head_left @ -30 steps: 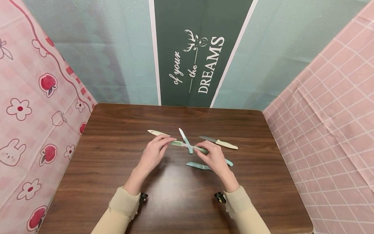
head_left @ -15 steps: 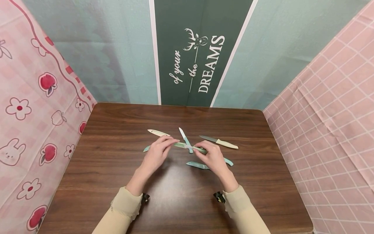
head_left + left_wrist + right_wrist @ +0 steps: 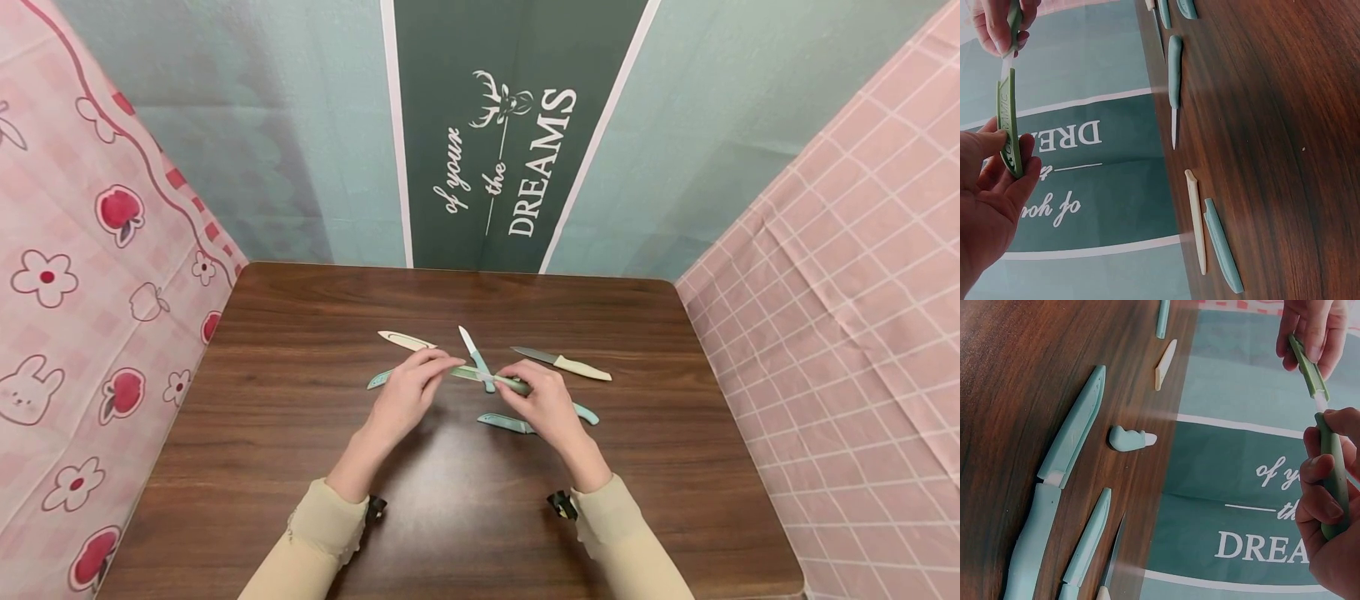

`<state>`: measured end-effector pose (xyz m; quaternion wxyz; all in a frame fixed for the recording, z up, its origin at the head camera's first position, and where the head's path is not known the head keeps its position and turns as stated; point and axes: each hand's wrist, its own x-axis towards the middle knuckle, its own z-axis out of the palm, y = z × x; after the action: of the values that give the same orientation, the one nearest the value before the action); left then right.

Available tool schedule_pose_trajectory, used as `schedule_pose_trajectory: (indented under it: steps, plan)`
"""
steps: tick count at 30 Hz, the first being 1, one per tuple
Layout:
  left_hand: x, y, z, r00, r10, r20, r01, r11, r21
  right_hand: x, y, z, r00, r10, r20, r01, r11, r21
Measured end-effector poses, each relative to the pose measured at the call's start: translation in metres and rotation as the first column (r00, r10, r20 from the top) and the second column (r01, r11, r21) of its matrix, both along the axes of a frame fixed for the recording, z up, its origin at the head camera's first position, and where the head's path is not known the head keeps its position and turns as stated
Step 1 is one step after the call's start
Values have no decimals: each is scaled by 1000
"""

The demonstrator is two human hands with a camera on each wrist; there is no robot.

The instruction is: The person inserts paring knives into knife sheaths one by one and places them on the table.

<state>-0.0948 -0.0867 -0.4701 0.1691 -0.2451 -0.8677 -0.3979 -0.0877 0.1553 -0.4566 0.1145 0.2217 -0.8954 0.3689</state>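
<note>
My left hand [image 3: 408,387] pinches a green blade sheath [image 3: 1009,125] between thumb and fingers. My right hand [image 3: 546,396] grips the green handle of a paring knife [image 3: 1333,475]. The knife's blade runs into the sheath's mouth, and a short pale stretch of blade shows between sheath and handle. Both are held in the air above the table. Below them lies a teal-handled knife [image 3: 480,362] with its white blade bare. Beyond my right hand is a cream-handled knife [image 3: 581,368] with a bare grey blade.
A cream sheath [image 3: 405,340] and a teal sheath [image 3: 378,380] lie by my left hand. Under my right forearm, a teal sheathed knife [image 3: 504,423] is partly hidden. The right wrist view shows a second, smaller sheathed teal knife [image 3: 1088,540]. Cloth hangings border the wooden table [image 3: 300,300].
My left hand has shifted right, bringing the green sheath farther over the blade, so less blade shows. The teal sheath has come into sight beside that hand. My right hand has barely moved.
</note>
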Motion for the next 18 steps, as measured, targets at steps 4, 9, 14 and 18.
schedule_pose_trajectory:
  steps: [4, 9, 14, 18]
  plan:
    - [1, 1, 0, 1000, -1, -14, 1, 1000, -3, 0, 0, -1, 1000, 2, -6, -2, 1000, -4]
    - [1, 2, 1, 1000, -8, -15, 8, 1000, -2, 0, 0, -1, 1000, 3, -13, -3, 1000, -1]
    - [2, 2, 1, 1000, -11, -6, 11, 1000, -3, 0, -1, 0, 1000, 2, -10, -2, 1000, 4]
    - [1, 2, 0, 1000, -11, -17, 11, 1000, -1, 0, -2, 0, 1000, -1, 0, 1, 1000, 6]
